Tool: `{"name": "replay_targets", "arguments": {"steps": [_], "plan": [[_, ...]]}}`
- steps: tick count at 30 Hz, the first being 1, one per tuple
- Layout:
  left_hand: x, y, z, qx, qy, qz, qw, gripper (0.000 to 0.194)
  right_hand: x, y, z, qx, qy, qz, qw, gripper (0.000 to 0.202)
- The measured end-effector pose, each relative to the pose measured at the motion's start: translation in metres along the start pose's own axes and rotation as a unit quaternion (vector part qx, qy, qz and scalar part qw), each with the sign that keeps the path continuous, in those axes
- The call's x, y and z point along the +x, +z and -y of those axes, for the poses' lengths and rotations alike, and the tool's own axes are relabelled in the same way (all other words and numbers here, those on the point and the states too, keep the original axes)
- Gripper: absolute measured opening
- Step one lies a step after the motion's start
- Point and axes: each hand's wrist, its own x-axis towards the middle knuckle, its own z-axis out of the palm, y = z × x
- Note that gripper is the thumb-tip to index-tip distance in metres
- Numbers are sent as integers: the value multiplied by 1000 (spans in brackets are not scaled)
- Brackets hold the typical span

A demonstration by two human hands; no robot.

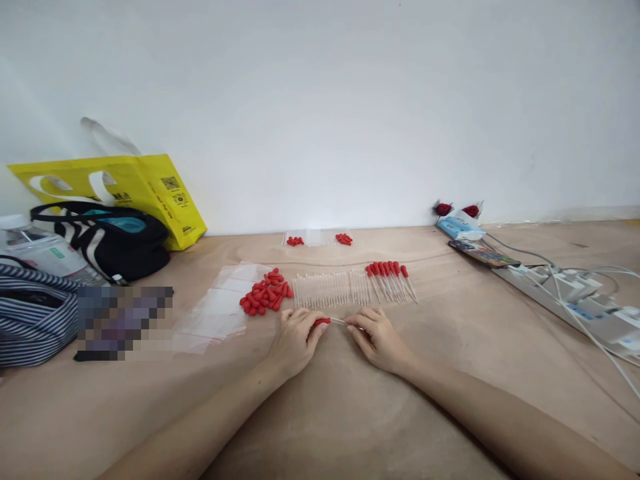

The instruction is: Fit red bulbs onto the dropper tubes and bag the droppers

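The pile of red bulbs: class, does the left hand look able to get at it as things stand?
Probably yes: the pile lies just beyond the left hand, with nothing standing between, though that hand holds a red bulb and may need to release it first.

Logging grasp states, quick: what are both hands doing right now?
Left hand: closed, holding a red dropper bulb.
Right hand: closed, holding a clear dropper tube.
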Motion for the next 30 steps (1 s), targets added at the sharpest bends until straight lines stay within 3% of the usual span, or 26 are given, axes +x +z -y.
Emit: {"name": "replay_targets", "arguments": {"steps": [7, 12, 19, 24, 30], "plan": [[1, 1, 1, -86, -75, 9, 993, 18, -2, 6, 9, 20, -23, -17, 999, 17], [0, 0, 3, -98, -75, 16, 992, 17, -2, 5, 9, 23, -57, 0, 998, 19], [-2, -4, -3, -56, 10, 34, 998, 15, 0, -3, 1, -26, -106, 6, 994, 23], [-4, -3, -7, -40, 97, -13, 994, 12, -2, -3, 4, -62, -117, -22, 991, 21], [-4, -3, -9, -28, 124, -44, 991, 14, -1, 1, 6, -63, -119, -17, 991, 22]]}}
